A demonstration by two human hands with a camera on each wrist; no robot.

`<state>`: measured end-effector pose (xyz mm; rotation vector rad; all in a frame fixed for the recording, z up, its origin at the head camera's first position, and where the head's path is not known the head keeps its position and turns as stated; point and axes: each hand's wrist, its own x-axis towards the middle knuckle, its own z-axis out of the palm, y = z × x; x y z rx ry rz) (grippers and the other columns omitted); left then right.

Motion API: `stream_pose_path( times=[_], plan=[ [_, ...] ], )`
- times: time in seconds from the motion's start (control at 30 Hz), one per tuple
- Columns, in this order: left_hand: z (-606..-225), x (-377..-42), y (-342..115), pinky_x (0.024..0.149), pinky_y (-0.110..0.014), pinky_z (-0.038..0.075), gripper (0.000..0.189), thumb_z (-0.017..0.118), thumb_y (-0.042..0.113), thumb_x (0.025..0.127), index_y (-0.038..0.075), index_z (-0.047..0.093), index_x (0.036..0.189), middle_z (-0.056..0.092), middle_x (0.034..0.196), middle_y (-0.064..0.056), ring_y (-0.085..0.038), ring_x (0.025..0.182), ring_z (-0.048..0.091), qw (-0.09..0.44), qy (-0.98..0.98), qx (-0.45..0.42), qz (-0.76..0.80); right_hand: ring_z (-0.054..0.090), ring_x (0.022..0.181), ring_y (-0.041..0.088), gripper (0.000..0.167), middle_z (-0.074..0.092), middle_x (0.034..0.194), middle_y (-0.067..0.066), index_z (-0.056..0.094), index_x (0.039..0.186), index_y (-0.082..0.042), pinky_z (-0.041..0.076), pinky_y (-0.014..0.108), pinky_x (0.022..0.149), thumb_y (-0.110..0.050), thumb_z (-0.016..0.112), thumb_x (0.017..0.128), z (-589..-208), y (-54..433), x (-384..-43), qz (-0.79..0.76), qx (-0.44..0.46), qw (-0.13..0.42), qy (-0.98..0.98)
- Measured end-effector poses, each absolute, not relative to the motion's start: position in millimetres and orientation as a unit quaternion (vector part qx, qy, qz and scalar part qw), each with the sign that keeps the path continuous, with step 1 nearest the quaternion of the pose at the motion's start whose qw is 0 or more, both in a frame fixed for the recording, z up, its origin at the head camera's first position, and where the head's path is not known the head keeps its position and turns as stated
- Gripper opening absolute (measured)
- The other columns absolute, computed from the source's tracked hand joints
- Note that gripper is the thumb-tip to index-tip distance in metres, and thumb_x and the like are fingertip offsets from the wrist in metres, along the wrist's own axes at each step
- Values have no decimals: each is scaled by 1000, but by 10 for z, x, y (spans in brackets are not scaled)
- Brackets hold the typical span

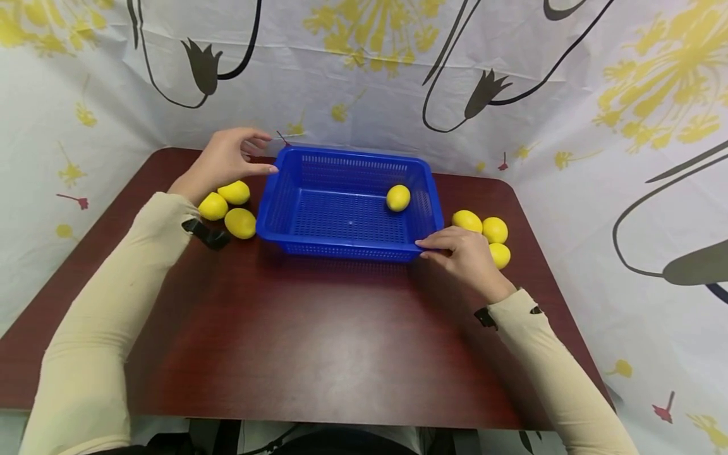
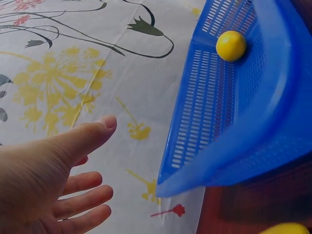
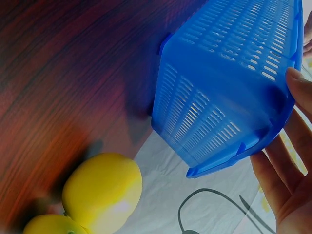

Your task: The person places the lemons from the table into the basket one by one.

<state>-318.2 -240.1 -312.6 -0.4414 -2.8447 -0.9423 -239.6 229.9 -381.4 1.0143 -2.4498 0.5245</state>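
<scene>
A blue plastic basket [image 1: 347,243] with slotted walls sits at the back of the table, one yellow lemon [image 1: 398,198] lying inside toward its right end. My right hand [image 1: 467,256] grips the rim at the near right corner; the right wrist view has the thumb [image 3: 298,87] on the outer wall and the fingers around the edge. Beside the far left corner, my left hand [image 1: 230,155] is held with fingers loosely bent and nothing in it. A gap shows between that hand and the basket in the left wrist view.
Three lemons [image 1: 240,223] are grouped left of the basket, below my left wrist. Another three lemons [image 1: 495,230] lie to the right, partly behind my right hand. A flower-printed cloth [image 1: 364,95] hangs behind and beside the dark red table [image 1: 318,341].
</scene>
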Motion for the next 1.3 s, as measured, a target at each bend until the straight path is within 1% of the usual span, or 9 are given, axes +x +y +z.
stream_pose_path(
  times=[0.33,0.47,0.67,0.87,1.03,1.3],
  plan=[
    [-3262,-2997,-2620,100,-53,49,66,77,41,85,9,55,138,61,129,-19,-37,114,60,64,-942,-127,-304,73,90,19,26,79,96,1,81,101,-20,59,37,74,-19,86,75,-3784,2304,-2381,185,364,219,-886],
    [-3327,-2947,-2663,100,-55,48,65,78,38,84,8,56,137,62,128,-21,-39,115,60,65,-946,-118,-294,73,89,20,27,78,95,3,81,101,-20,59,38,72,-18,86,75,-3791,2301,-2376,186,365,225,-884],
    [-3455,-2872,-2703,102,-57,46,66,79,39,84,7,56,137,60,131,-21,-41,120,58,44,-949,-113,-290,73,90,21,27,78,95,3,81,102,-21,59,38,70,-18,86,75,-3796,2300,-2377,186,361,226,-886],
    [-3653,-2835,-2750,97,-57,50,66,79,41,83,6,57,134,60,130,-23,-43,116,61,40,-955,-126,-267,73,90,20,27,78,95,3,80,102,-20,59,38,70,-18,86,76,-3811,2302,-2386,186,358,219,-888],
    [-3762,-2792,-2765,97,-57,50,63,79,38,84,5,57,134,60,129,-22,-42,117,60,26,-956,-131,-261,73,90,19,27,78,96,2,80,103,-21,59,37,69,-20,85,77,-3816,2307,-2392,183,358,215,-890],
    [-3881,-2757,-2786,101,-55,47,61,81,29,82,-1,59,131,64,127,-25,-40,118,59,26,-958,-142,-246,73,90,19,27,78,96,2,80,103,-21,59,37,71,-20,85,77,-3806,2296,-2394,184,360,217,-888]
  ],
)
